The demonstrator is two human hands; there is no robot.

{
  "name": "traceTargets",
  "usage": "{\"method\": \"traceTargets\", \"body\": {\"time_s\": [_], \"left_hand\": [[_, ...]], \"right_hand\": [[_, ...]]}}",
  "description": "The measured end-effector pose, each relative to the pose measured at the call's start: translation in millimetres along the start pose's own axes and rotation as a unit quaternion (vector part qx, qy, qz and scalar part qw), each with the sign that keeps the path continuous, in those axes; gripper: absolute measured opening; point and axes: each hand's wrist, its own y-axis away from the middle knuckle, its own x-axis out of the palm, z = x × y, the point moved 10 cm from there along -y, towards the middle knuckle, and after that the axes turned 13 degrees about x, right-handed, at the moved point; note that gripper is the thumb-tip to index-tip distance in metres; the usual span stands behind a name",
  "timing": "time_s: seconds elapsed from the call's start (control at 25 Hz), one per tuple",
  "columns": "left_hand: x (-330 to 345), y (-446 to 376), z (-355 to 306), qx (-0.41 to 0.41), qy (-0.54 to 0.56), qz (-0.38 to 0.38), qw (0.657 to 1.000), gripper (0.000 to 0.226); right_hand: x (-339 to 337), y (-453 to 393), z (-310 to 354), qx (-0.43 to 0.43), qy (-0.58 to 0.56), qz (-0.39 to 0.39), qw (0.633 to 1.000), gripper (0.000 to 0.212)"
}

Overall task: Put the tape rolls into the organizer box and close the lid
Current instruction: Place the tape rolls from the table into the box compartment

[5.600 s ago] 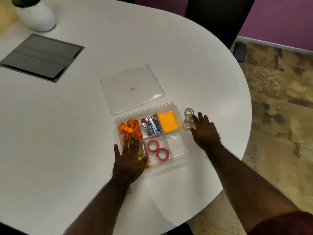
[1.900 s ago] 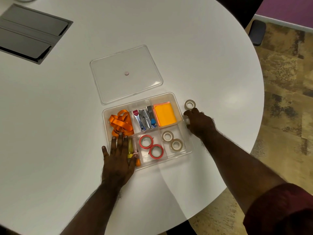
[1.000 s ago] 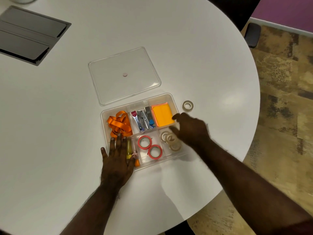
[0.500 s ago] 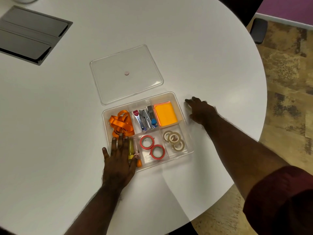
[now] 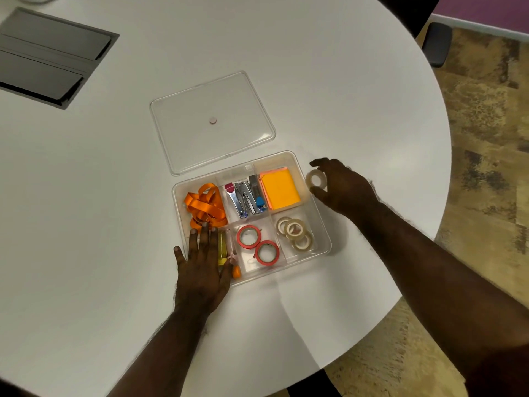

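A clear organizer box (image 5: 323,224) lies open on the white table. Its near right compartment holds three beige tape rolls (image 5: 294,232). Two red tape rolls (image 5: 257,244) lie in the compartment to their left. My right hand (image 5: 340,187) is just right of the box, pinching a beige tape roll (image 5: 314,178) between thumb and fingers, slightly above the table. My left hand (image 5: 201,266) rests flat on the box's near left corner, fingers spread. The clear lid (image 5: 211,121) lies flat on the table behind the box.
The box also holds orange ribbon (image 5: 204,206), metal clippers (image 5: 243,196), orange sticky notes (image 5: 280,189) and a yellow item (image 5: 222,247) partly under my left hand. A grey hatch (image 5: 48,57) is set in the table at far left. The table edge (image 5: 442,179) curves close on the right.
My right hand dropped a third beige roll into the box, reached out to the last roll on the table and has now lifted it. My left hand stayed put.
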Motion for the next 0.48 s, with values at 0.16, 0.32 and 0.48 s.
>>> {"method": "traceTargets", "body": {"time_s": [0.16, 0.32, 0.48], "left_hand": [[0.6, -0.9, 0.6, -0.006, 0.001, 0.007, 1.0, 0.077], [0.2, -1.4, 0.8, -0.012, 0.005, 0.011, 1.0, 0.078], [0.4, -1.0, -0.1, -0.006, 0.001, 0.014, 1.0, 0.077]], "right_hand": [[23.4, 64.2, 33.7, -0.085, 0.083, 0.107, 0.987, 0.056], [62.0, 96.5, 43.4, -0.092, 0.166, 0.147, 0.971, 0.059], [72.4, 94.8, 43.2, -0.066, 0.155, 0.169, 0.971, 0.062]]}}
